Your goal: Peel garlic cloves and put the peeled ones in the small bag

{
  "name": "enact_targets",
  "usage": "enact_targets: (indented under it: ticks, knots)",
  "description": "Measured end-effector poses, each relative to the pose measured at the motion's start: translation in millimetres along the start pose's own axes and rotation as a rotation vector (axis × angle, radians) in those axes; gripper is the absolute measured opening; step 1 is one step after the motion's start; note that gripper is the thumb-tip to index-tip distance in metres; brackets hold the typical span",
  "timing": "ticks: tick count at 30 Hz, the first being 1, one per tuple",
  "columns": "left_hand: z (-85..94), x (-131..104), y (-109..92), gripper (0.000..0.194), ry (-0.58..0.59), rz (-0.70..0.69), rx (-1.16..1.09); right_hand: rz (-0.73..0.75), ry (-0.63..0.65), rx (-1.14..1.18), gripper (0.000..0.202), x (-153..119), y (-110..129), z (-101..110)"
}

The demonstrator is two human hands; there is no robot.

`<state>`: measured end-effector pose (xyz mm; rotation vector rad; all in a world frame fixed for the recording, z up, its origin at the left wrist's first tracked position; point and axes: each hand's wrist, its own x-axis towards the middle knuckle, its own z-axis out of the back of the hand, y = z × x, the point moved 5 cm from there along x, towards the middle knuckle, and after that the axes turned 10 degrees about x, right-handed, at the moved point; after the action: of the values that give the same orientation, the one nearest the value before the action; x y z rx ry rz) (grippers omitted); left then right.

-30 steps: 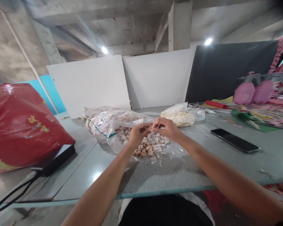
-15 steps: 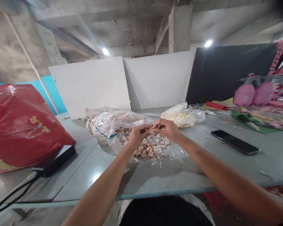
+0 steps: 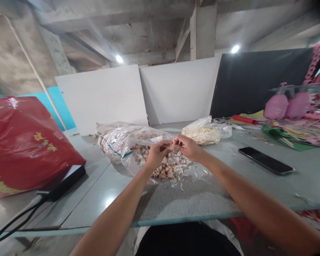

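Note:
Fingertips of my left hand point(image 3: 158, 153) and my right hand point(image 3: 188, 147) meet above a heap of garlic. Both hands are closed in a pinch on a small garlic clove, mostly covered by the fingers. Below them, unpeeled garlic cloves point(image 3: 163, 171) lie beside loose papery skins point(image 3: 181, 170). The heap spills from a large clear plastic bag point(image 3: 117, 140) lying on its side to the left. Behind my right hand sits a clear bag of peeled garlic cloves point(image 3: 202, 135).
A red bag point(image 3: 29, 142) and a black box with a cable point(image 3: 66, 181) stand at the left on the grey table point(image 3: 192, 202). To the right are a phone point(image 3: 266, 160), pink spray bottles point(image 3: 276, 106) and coloured paper scraps point(image 3: 290, 137). White boards point(image 3: 104, 96) lean behind.
My fingers have shifted slightly around the clove, with the right fingers curling a little more. Everything else stays where it was.

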<state>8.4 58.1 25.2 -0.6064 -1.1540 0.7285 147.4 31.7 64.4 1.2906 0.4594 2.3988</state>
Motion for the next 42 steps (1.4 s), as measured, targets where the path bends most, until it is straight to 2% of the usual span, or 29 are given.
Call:
enact_targets:
  ticks: [8,12,21,26,31,42]
  knots:
    - [-11.1,-0.5,-7.5,0.04,0.049,0.048,-0.212,0.043,-0.036,-0.047,0.01,-1.3,1.6,-0.6]
    - [-1.8,0.8,-8.1,0.04,-0.049,0.079,-0.256,0.051,0.001,-0.071,0.008,-0.9,0.4,-0.7]
    - [-1.6,-0.1,-7.6,0.041,-0.051,0.061,-0.223,0.0,-0.091,-0.033,0.006,-3.5,-1.0,1.3]
    - [-2.7,-0.2,-6.5,0.039,-0.042,0.032,-0.191,-0.048,-0.162,-0.049,0.022,-5.1,-3.3,2.1]
    - [-2.2,-2.1,-10.3,0.041,-0.052,0.034,-0.191,0.045,-0.05,-0.103,0.012,-4.2,3.7,-3.6]
    - [-2.3,-2.8,-11.1,0.039,-0.073,0.043,-0.215,0.092,-0.045,-0.151,0.01,-3.0,7.4,-4.2]
